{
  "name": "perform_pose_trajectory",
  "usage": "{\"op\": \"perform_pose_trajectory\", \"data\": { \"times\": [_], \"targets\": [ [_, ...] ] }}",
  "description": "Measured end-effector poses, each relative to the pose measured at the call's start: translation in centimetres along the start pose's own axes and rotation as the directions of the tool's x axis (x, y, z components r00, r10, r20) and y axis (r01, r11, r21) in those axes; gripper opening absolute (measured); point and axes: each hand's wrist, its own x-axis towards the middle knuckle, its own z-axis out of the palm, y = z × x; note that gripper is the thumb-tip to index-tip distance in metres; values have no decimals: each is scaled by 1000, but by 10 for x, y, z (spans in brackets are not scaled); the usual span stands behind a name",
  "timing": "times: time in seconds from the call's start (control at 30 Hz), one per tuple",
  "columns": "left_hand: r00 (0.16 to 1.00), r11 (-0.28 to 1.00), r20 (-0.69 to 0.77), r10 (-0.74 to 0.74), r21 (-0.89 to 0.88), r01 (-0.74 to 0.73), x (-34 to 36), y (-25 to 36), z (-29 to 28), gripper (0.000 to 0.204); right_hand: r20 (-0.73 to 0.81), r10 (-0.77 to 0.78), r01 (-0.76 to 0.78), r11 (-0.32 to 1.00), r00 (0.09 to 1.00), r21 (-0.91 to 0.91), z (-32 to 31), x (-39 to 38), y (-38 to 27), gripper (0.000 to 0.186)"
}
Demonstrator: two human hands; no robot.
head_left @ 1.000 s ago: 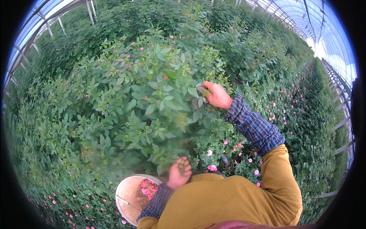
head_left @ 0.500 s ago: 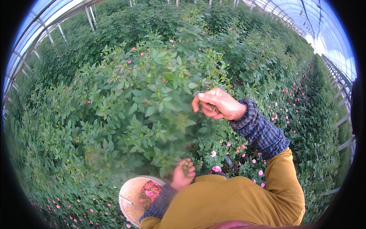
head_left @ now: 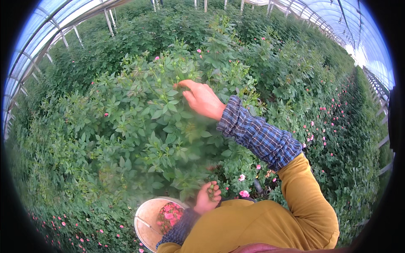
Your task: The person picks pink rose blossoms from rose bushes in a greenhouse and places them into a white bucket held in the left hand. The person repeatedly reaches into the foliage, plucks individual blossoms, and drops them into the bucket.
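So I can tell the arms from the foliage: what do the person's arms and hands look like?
The right hand and left hand are both gloveless. The right plaid sleeve is blue with pale lines, bunched in wrinkles; the left plaid sleeve looks darker and blurred. The upper sleeves are plain mustard yellow. No cables show.

Arched translucent roof [head_left: 374, 44], pale posts [head_left: 109, 22] at upper left

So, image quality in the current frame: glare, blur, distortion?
Head view: glare washes out the far end of the roof, upper right; head view: a hazy smear softens the bush at lower centre and the near part of the bucket's rim, cause unclear; head view: right grip looks fairly crisp; head view: fisheye curves the roof at the edges, corners black.
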Motion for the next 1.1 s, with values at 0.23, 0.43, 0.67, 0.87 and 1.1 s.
{"op": "perform_pose_trajectory", "data": {
  "times": [0.23,0.43,0.67,0.87,1.1],
  "targets": [
    [999,999,-20,33,-3,-33,0,-1,-2,13,-21,-23,20,986,1000,-164,27,30,-3,28],
    [999,998,-11,43,-55,-44,-4,2,-5,14,-24,-7,5,998,1000,-64,46,6,-16,18],
    [1000,997,20,-9,-81,11,1,6,-9,14,364,101,-320,719,926,617,14,-35,-54,34],
    [1000,998,16,-23,-51,23,-1,9,-9,15,430,119,-441,379,895,813,-46,-120,-46,23],
    [999,998,20,-27,57,26,-1,8,6,15,170,519,-63,-217,838,974,-113,-234,49,17]
  ]
}}
